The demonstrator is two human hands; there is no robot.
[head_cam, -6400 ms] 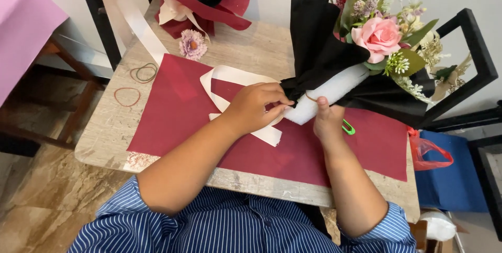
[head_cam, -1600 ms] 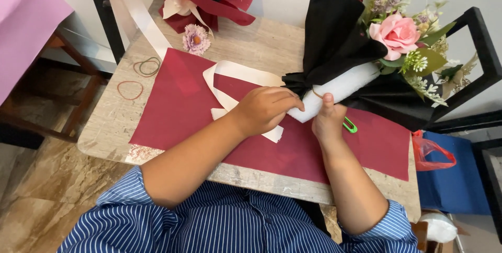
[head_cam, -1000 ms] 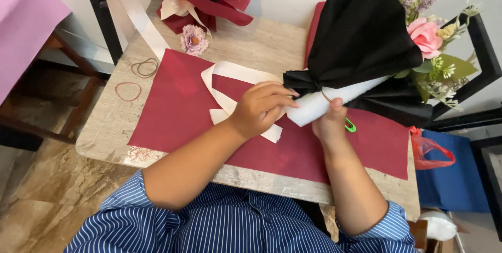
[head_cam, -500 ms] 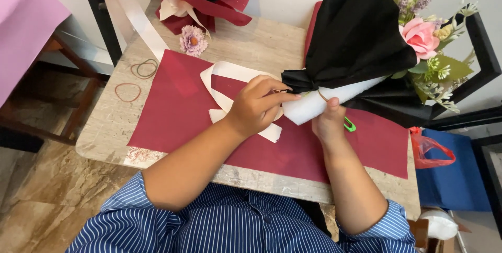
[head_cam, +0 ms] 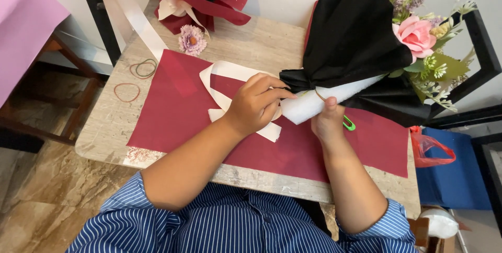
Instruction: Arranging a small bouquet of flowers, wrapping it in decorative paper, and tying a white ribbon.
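Nearest are blue striped sleeves (head_cam: pixel 219 221), crisp cotton, at the edge of a mottled stone table (head_cam: pixel 104 122). A flat, matte dark red paper sheet (head_cam: pixel 172 106) covers most of it. On the sheet the left hand (head_cam: pixel 254 105) curls its fingertips at the pinched neck of a bouquet (head_cam: pixel 366 59), over a looped, smooth cream ribbon (head_cam: pixel 222 83). The right hand (head_cam: pixel 328 122) grips the bouquet's white, soft-looking wrapped stem (head_cam: pixel 319 104) from below, thumb up, a green clip (head_cam: pixel 349 124) just beside it. Beyond, the bouquet's black paper (head_cam: pixel 350 38) fans out in stiff folds around a pink rose (head_cam: pixel 415 33) and greenery. Thin rubber bands (head_cam: pixel 135 80) lie on the left; a small purple flower (head_cam: pixel 192 40) rests farther back.
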